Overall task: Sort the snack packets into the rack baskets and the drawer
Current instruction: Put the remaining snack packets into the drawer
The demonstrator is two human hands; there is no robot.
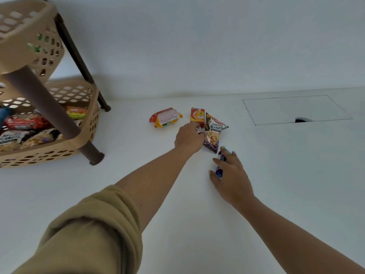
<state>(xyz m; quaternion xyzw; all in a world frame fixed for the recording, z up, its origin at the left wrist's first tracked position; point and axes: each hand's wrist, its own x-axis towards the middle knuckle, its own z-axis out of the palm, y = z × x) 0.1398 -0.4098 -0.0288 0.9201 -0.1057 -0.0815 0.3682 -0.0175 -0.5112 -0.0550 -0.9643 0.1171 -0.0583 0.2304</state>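
Rack post (49, 115) across lower basket (94, 120) mouth

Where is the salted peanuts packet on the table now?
In the head view the salted peanuts packet lies on the table just right of the left hand, between the orange packet behind it and the right hand, which grips a blue packet.

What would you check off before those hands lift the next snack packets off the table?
1. Right hand holding the blue packet: ok, thumb and fingers curl round it.
2. Left hand gripping a packet: cannot tell; it reaches the orange packet and peanut packet, fingertips hidden.
3. Lower basket has room: ok, packets lie below its rim.
4. Everything sorted: not ok, the red and yellow packet lies apart, untouched.
5. Panel in the table open: not ok, it lies shut.
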